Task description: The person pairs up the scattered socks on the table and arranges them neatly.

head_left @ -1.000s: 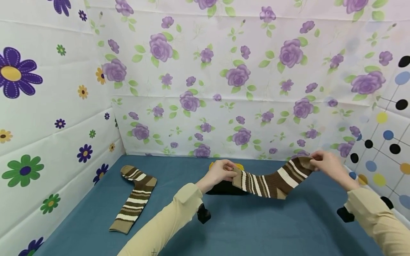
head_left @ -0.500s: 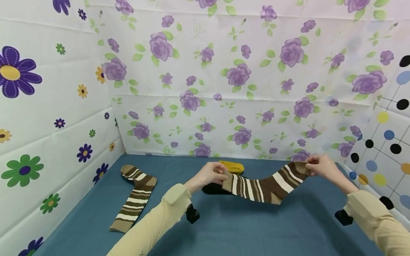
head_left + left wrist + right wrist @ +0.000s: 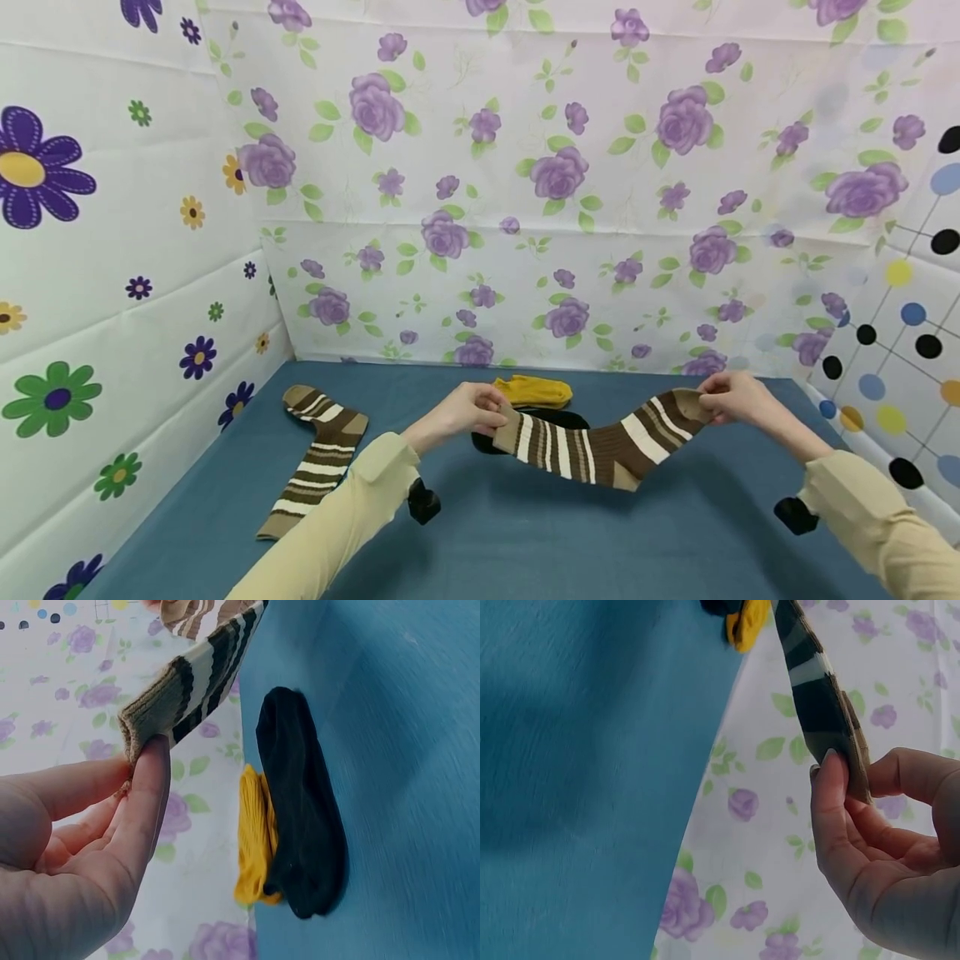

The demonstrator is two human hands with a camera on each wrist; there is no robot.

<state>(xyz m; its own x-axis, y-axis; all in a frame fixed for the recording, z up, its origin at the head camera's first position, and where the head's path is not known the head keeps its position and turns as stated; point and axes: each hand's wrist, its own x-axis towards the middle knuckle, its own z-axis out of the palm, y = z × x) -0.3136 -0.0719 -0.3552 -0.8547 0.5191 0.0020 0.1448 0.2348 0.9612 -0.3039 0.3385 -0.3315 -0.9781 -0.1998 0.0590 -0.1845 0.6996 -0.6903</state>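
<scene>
A brown sock with white and tan stripes (image 3: 577,450) hangs stretched between both hands above the blue cloth. My left hand (image 3: 468,412) pinches its tan cuff between thumb and fingers, which shows closely in the left wrist view (image 3: 90,840). The tan toe end is pinched by my right hand (image 3: 738,398), thumb on one side and fingers on the other in the right wrist view (image 3: 889,832). The heel sags lowest in the middle. A matching striped sock (image 3: 318,462) lies flat at the left, its cuff partly behind my left sleeve.
Behind the held sock lie a folded yellow sock (image 3: 534,390) and a folded black sock (image 3: 304,802), side by side. Blue cloth (image 3: 585,550) covers the table. Flower-printed sheets (image 3: 450,167) wall the back and left, a dotted one (image 3: 900,350) the right.
Both hands have moved left and the right one slightly down, carrying the striped sock between them. More of the yellow and black socks behind it now shows.
</scene>
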